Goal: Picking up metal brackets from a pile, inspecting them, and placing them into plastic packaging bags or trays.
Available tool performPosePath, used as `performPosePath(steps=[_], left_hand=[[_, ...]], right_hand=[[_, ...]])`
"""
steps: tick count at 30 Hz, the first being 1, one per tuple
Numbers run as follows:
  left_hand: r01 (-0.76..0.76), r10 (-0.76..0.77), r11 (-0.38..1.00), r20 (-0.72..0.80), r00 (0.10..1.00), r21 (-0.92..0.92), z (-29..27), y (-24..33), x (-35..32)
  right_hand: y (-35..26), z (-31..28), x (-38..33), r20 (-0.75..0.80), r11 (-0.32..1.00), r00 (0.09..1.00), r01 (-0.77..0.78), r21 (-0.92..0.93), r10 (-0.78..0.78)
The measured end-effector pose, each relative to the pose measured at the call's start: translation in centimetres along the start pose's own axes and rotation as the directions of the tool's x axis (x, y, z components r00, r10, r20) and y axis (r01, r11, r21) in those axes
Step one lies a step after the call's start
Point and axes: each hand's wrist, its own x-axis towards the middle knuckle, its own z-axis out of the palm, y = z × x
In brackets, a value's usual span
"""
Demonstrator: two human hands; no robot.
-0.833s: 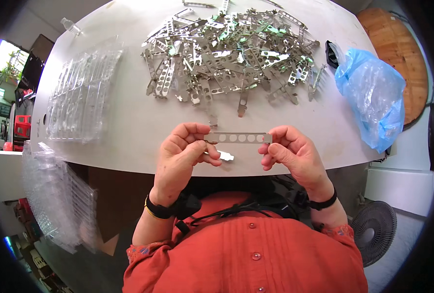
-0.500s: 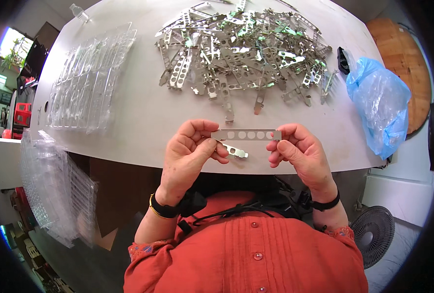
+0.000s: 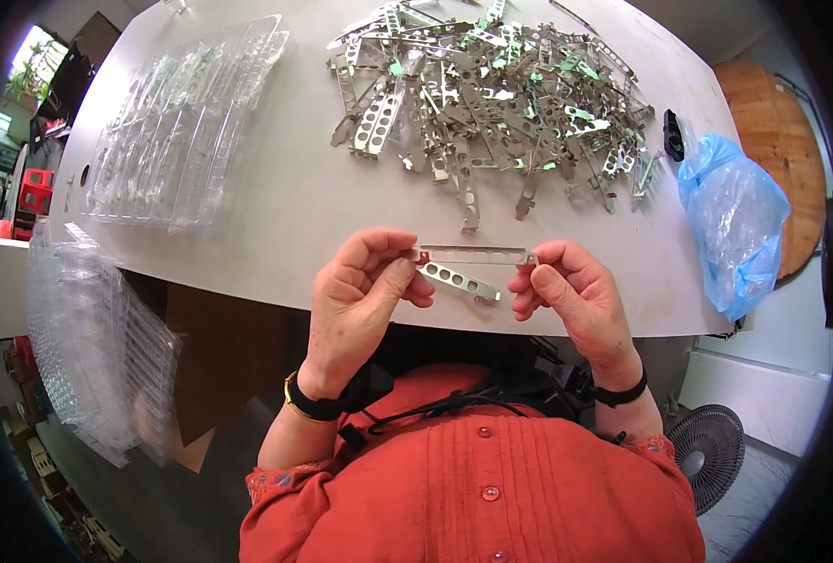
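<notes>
A slim metal bracket (image 3: 477, 250) with a row of holes is stretched level between my two hands, just above the table's near edge. My left hand (image 3: 353, 305) pinches its left end between thumb and fingers. At the other end, my right hand (image 3: 581, 305) grips with thumb and fingertips. A second perforated bracket (image 3: 486, 293) slants down to the right from my left fingers, which hide its near end. Farther back lies a large jumbled pile of similar metal brackets (image 3: 454, 103), some with green glints.
Clear plastic trays (image 3: 177, 141) lie on the table at left, with more clear trays (image 3: 98, 347) stacked below its edge. At right are a blue plastic bag (image 3: 735, 225) and a small black object (image 3: 673, 136). A fan (image 3: 707, 460) stands lower right.
The bracket between my hands has been tilted, so its broad holed face now shows edge-on. More of the second bracket shows beside my left fingers. The whole view has shifted slightly.
</notes>
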Motion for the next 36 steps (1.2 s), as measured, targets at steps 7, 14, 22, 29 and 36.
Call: performPosePath(steps=[7, 14, 22, 29, 36], left_hand=[[0.066, -0.064, 0.997, 0.035, 0.997, -0.051, -1.1, -0.2, -0.2], [0.259, -0.258, 0.954, 0.027, 0.966, -0.147, -0.7, 0.7, -0.3], [0.266, -0.268, 0.956, 0.007, 0.964, -0.125, -0.3, 0.4, -0.3], [0.273, -0.273, 0.954, 0.014, 0.962, -0.126, -0.2, 0.2, -0.1], [0.265, -0.267, 0.957, -0.003, 0.964, -0.122, 0.1, 0.6, -0.1]], right_hand=[[-0.3, 0.4, -0.1, 0.013, 0.988, 0.998, -0.064, -0.142, 0.067], [0.0, 0.5, -0.1, -0.033, 0.985, 0.999, -0.014, -0.175, 0.008], [0.0, 0.2, 0.0, -0.030, 0.987, 0.998, -0.059, -0.148, 0.055], [-0.2, 0.0, 0.0, -0.030, 0.989, 0.998, -0.066, -0.129, 0.063], [-0.1, 0.0, 0.1, -0.038, 0.991, 0.997, -0.073, -0.115, 0.069]])
